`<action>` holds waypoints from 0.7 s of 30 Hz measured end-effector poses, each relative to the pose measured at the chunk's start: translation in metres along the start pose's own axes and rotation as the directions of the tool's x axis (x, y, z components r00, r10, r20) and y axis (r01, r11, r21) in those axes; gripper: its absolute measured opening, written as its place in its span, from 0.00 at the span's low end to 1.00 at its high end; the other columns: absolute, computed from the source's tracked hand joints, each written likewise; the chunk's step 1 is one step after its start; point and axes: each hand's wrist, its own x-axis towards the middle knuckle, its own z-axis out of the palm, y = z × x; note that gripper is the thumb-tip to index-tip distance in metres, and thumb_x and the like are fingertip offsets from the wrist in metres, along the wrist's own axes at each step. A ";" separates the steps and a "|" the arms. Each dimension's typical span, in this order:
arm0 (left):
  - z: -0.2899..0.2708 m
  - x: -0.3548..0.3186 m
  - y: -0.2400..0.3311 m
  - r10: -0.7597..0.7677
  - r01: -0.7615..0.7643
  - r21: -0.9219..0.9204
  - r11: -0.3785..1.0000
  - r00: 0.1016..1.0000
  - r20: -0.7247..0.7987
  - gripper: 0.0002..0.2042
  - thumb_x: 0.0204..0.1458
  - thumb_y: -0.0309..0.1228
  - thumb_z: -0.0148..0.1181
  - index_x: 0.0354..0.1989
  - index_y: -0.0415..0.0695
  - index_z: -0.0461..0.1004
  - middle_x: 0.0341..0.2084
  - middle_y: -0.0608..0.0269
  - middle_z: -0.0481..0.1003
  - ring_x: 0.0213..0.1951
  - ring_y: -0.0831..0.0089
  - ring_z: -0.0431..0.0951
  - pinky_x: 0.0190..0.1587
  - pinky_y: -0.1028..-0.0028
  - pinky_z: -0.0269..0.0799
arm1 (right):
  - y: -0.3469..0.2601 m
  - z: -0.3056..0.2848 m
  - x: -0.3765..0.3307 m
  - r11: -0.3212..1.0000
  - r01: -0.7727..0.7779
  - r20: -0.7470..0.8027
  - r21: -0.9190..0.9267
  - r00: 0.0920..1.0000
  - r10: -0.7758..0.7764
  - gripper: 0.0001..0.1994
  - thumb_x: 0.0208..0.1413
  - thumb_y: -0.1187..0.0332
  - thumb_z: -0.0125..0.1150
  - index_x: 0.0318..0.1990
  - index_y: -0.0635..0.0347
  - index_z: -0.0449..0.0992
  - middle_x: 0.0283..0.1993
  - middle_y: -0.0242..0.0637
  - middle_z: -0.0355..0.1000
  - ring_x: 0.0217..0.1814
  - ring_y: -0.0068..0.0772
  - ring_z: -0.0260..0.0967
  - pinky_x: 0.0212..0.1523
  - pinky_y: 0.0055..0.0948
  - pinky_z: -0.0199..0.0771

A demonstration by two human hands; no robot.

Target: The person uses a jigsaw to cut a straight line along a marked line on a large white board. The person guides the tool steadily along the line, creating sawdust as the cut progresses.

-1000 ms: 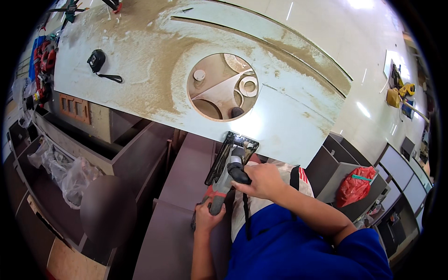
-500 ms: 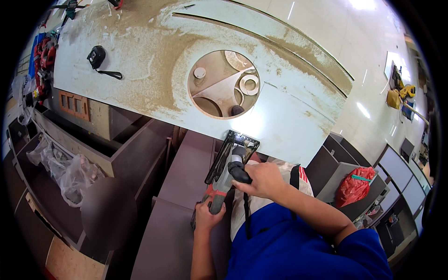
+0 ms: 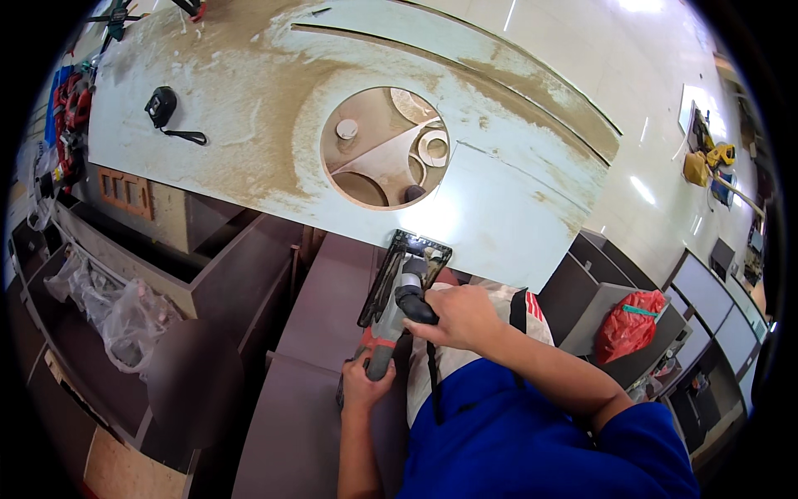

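Jigsaw [image 3: 401, 293] sits at the panel [image 3: 499, 208] edge, 6 o'clock of the round cutout [image 3: 384, 148]. My right hand [image 3: 455, 318] is closed over its top knob, my left hand [image 3: 366, 384] wrapped on the rear handle, probably for steadiness. Tape measure [image 3: 162, 106] at 10 o'clock; red bag [image 3: 630, 323] at 3.

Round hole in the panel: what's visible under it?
Through the round hole: tan board offcuts with curved cutouts, a pale ring and a small disc. The panel hides everything beyond the opening.
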 end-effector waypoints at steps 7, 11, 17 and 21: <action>0.003 -0.003 -0.006 -0.041 0.041 0.035 0.999 0.999 0.012 0.12 0.45 0.34 0.72 0.32 0.41 0.77 0.25 0.49 0.79 0.26 0.46 0.82 0.33 0.58 0.77 | 0.003 0.002 0.000 1.000 0.016 -0.015 0.002 1.000 -0.016 0.28 0.54 0.40 0.64 0.24 0.59 0.74 0.20 0.44 0.71 0.24 0.52 0.73 0.25 0.47 0.71; 0.002 -0.003 -0.003 -0.033 0.033 0.014 0.999 0.999 -0.002 0.13 0.45 0.34 0.72 0.33 0.40 0.78 0.24 0.48 0.78 0.26 0.46 0.82 0.33 0.58 0.77 | 0.001 0.002 0.000 1.000 0.004 -0.013 0.001 1.000 -0.004 0.28 0.55 0.40 0.64 0.24 0.60 0.73 0.19 0.44 0.71 0.23 0.51 0.73 0.25 0.47 0.71; 0.001 0.000 0.000 -0.035 0.035 0.018 0.999 0.999 -0.006 0.13 0.46 0.34 0.71 0.34 0.38 0.79 0.20 0.47 0.77 0.24 0.47 0.81 0.30 0.59 0.76 | 0.000 0.004 0.000 1.000 -0.013 -0.014 -0.003 1.000 0.013 0.28 0.55 0.40 0.64 0.24 0.59 0.73 0.20 0.44 0.71 0.23 0.50 0.74 0.25 0.46 0.72; 0.000 0.000 -0.002 -0.029 0.029 0.029 0.999 1.000 -0.003 0.12 0.46 0.34 0.71 0.32 0.38 0.78 0.18 0.49 0.76 0.22 0.49 0.81 0.29 0.60 0.76 | 0.001 0.002 0.001 1.000 -0.032 0.004 0.001 0.999 0.032 0.28 0.54 0.39 0.63 0.25 0.60 0.74 0.21 0.44 0.72 0.24 0.49 0.74 0.26 0.46 0.72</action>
